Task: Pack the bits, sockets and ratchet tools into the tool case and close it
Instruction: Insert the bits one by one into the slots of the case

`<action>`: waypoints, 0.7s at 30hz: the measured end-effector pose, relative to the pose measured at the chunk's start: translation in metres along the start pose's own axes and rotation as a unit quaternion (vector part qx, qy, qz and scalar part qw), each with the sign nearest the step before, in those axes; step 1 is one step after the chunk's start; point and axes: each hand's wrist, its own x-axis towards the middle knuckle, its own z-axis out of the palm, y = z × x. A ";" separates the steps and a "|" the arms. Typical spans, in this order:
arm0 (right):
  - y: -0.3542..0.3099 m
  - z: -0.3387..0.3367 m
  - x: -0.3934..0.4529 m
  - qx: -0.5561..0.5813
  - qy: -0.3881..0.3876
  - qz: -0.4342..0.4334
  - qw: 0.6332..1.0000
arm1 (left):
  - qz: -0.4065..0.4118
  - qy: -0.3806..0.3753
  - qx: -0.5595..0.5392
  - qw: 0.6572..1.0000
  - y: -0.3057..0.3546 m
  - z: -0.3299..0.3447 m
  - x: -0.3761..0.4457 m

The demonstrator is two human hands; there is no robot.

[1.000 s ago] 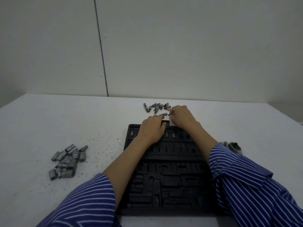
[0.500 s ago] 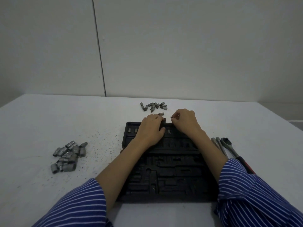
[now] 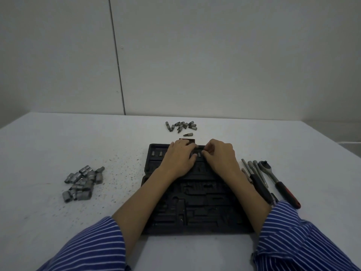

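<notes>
A black moulded tool case tray (image 3: pixel 197 204) lies flat in front of me. My left hand (image 3: pixel 178 158) rests palm down on its far row, fingers spread over the slots. My right hand (image 3: pixel 219 156) sits beside it, fingertips pinching a small bit (image 3: pixel 199 154) at a slot in that row. Two bits (image 3: pixel 156 153) stand seated at the row's left end. A heap of loose bits (image 3: pixel 181 126) lies beyond the case, with a single bit (image 3: pixel 188 134) nearer. Sockets (image 3: pixel 83 181) are piled to the left. The ratchet (image 3: pixel 279 182) and extension bars (image 3: pixel 254 173) lie to the right.
The white table (image 3: pixel 58 143) carries dark specks between the sockets and the case. A grey wall with a vertical seam stands behind the table's far edge. My striped sleeves cover the near corners of the case.
My right hand came back from the bit heap to the case's far row, carrying a bit. The left hand stayed on the row. The view shifted and the ratchet tools came into sight.
</notes>
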 end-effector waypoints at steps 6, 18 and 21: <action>0.001 0.001 -0.004 -0.015 0.015 -0.024 0.999 | 0.017 -0.011 -0.004 1.000 0.001 0.000 -0.002; 0.001 -0.007 -0.011 0.015 0.001 -0.028 0.999 | 0.006 -0.021 0.003 1.000 0.005 -0.003 -0.005; -0.001 -0.008 -0.012 0.011 -0.001 -0.023 1.000 | 0.003 -0.024 0.005 1.000 0.005 -0.003 -0.006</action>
